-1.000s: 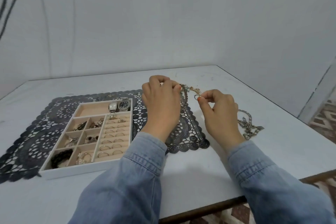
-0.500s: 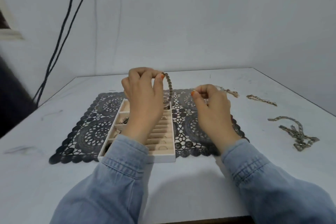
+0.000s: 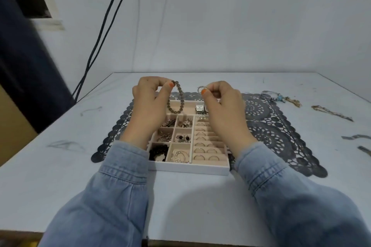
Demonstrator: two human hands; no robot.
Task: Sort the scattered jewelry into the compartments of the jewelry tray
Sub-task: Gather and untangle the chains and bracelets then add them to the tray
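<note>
The white jewelry tray (image 3: 188,169) with beige compartments lies on a dark lace mat (image 3: 277,132). It holds rings in slots, earrings, a black bracelet, pearls and a watch (image 3: 199,108). My left hand (image 3: 149,104) pinches a brown beaded bracelet (image 3: 179,96), which hangs over the tray's long back compartment. My right hand (image 3: 222,106) pinches a small silver ring (image 3: 200,88) above the watch. Both hands hover over the tray and hide parts of it.
Loose chains lie on the white table to the right: a bundle with a blue piece (image 3: 281,98), a thin gold chain (image 3: 331,112) and silver pieces (image 3: 357,137) at the right edge. Black cables (image 3: 104,26) hang on the wall at the left.
Both hands moved left with the beaded bracelet and the ring, from right of the tray to above it. The view turned left, so the loose chains now sit far right.
</note>
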